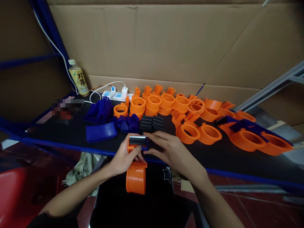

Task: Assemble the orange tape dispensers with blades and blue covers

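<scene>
My left hand [125, 156] grips an orange tape dispenser [136, 179] in front of the table's edge, its thumb pressed on the head. A black roller [137, 140] and a pale toothed blade [137, 137] sit at the head, and the wide orange ring hangs below. A blue plastic piece [146, 145] is at the head's right side. My right hand [169, 148] closes on that side, index finger above and thumb below the blue piece. Just beyond lie dark ribbed rollers [152, 123] and a small heap of blue parts [128, 123].
Several orange dispenser frames [190, 133] stand along the black tabletop [166, 152] to the right. Flat blue pieces [101, 132] lie at left. Behind are a power strip [117, 95] with white cables and a drink bottle [79, 79]. Cardboard [154, 41] walls the back.
</scene>
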Motion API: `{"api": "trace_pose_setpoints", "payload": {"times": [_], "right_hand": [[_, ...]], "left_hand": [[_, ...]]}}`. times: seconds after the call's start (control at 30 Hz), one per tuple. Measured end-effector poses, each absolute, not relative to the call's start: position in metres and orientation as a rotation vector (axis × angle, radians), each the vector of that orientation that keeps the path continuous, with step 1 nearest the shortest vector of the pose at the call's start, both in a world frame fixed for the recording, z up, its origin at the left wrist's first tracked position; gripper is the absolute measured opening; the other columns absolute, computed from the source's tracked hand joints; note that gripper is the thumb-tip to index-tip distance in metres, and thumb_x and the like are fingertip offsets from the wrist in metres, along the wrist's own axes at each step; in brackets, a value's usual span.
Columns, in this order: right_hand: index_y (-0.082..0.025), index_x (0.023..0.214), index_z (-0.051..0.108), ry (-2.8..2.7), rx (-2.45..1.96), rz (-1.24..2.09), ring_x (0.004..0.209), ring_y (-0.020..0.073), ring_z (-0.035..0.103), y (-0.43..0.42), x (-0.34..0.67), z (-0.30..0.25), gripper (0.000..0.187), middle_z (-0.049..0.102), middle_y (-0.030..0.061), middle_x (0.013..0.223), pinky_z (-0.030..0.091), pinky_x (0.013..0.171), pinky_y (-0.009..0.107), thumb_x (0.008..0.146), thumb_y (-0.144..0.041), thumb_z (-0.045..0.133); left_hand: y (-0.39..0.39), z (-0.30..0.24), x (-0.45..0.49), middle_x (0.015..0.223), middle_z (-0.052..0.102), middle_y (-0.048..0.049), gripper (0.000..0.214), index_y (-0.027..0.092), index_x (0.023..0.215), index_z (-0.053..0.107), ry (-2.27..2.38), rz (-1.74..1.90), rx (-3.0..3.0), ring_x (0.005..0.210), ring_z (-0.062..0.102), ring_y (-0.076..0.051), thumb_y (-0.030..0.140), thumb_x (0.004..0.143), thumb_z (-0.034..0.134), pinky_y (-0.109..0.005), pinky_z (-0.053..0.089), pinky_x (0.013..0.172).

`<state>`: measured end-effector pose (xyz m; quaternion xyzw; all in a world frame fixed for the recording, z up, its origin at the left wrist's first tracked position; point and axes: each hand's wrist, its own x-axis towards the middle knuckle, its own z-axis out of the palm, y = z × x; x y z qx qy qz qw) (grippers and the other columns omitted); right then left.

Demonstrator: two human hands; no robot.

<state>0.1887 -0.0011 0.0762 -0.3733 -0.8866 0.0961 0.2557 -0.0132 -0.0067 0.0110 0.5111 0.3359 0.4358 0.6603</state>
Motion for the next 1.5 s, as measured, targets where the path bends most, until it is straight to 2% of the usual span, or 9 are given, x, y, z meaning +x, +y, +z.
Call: {"api": "trace_pose_setpoints", "payload": {"times": [0.43,0.73,0.87,0.93,1.0,1.1,1.27,1.37,1.5], "right_hand": [[-0.02,0.134,0.058,-2.456,-1.038,0.187,0.104,0.0251,0.068,-0.01,0.189,0.084,0.041,0.067,0.0118,0.119,0.059,0.088,0.04,0.094,-0.029,0.062],[-0.022,0.137,0.056,-2.402,-1.027,0.186,0.102,0.0238,0.067,-0.012,0.188,0.08,0.044,0.067,0.0109,0.117,0.058,0.087,0.038,0.094,-0.031,0.062],[-0.023,0.133,0.059,-2.292,-1.016,0.3,0.092,0.0198,0.068,-0.011,0.185,0.079,0.046,0.069,0.0078,0.108,0.058,0.081,0.032,0.09,-0.035,0.068],[-0.024,0.129,0.061,-2.234,-1.015,0.355,0.085,0.017,0.067,-0.012,0.183,0.08,0.044,0.068,0.0057,0.105,0.058,0.076,0.029,0.087,-0.034,0.072],[-0.023,0.124,0.062,-2.174,-1.036,0.354,0.08,0.0161,0.066,-0.013,0.181,0.08,0.042,0.068,0.005,0.103,0.057,0.07,0.027,0.086,-0.033,0.074],[-0.022,0.122,0.061,-2.134,-1.098,0.236,0.085,0.0182,0.066,-0.017,0.177,0.08,0.037,0.067,0.0061,0.104,0.057,0.071,0.03,0.087,-0.03,0.072],[-0.018,0.128,0.058,-2.195,-1.121,0.001,0.099,0.024,0.065,-0.026,0.164,0.083,0.037,0.066,0.0108,0.109,0.056,0.079,0.036,0.092,-0.024,0.065],[-0.018,0.132,0.057,-2.247,-1.086,-0.001,0.097,0.023,0.064,-0.033,0.154,0.085,0.039,0.065,0.0106,0.107,0.057,0.077,0.035,0.094,-0.026,0.062],[-0.019,0.139,0.054,-2.292,-1.065,0.165,0.099,0.021,0.064,-0.034,0.151,0.091,0.049,0.064,0.0102,0.113,0.057,0.081,0.033,0.092,-0.029,0.065]], "left_hand": [[-0.012,0.013,-0.011,0.071,0.069,-0.0004,0.049,0.021,0.118,0.047,0.718,1.015,1.077,0.064,0.072,-0.02,0.044,0.083,0.073,-0.027,0.055,0.063],[-0.01,0.016,-0.019,0.074,0.07,-0.0018,0.046,0.022,0.126,0.042,0.66,0.957,1.134,0.067,0.073,-0.02,0.038,0.089,0.066,-0.028,0.054,0.066],[-0.008,0.022,-0.024,0.09,0.072,-0.005,0.058,0.023,0.13,0.045,0.529,0.877,1.03,0.081,0.073,-0.024,0.025,0.079,0.073,-0.037,0.056,0.077],[-0.009,0.026,-0.023,0.106,0.071,-0.0071,0.06,0.024,0.13,0.047,0.486,0.893,0.957,0.09,0.072,-0.026,0.023,0.076,0.075,-0.043,0.056,0.085],[-0.011,0.03,-0.02,0.115,0.068,-0.0073,0.061,0.024,0.129,0.048,0.549,0.97,0.954,0.097,0.07,-0.025,0.025,0.076,0.077,-0.042,0.054,0.09],[-0.014,0.038,-0.015,0.112,0.07,-0.0063,0.066,0.022,0.128,0.05,0.738,1.115,1.104,0.101,0.068,-0.023,0.027,0.071,0.084,-0.036,0.051,0.093],[-0.016,0.046,-0.018,0.11,0.072,-0.0067,0.063,0.02,0.127,0.056,0.948,1.146,1.341,0.1,0.067,-0.025,0.036,0.073,0.083,-0.036,0.05,0.093],[-0.013,0.045,-0.024,0.108,0.072,-0.006,0.063,0.02,0.123,0.057,1.035,1.158,1.386,0.099,0.067,-0.024,0.037,0.069,0.085,-0.035,0.049,0.093],[-0.01,0.043,-0.028,0.098,0.07,-0.004,0.043,0.019,0.111,0.061,0.958,1.179,1.328,0.092,0.066,-0.02,0.037,0.077,0.079,-0.032,0.05,0.087]]}}
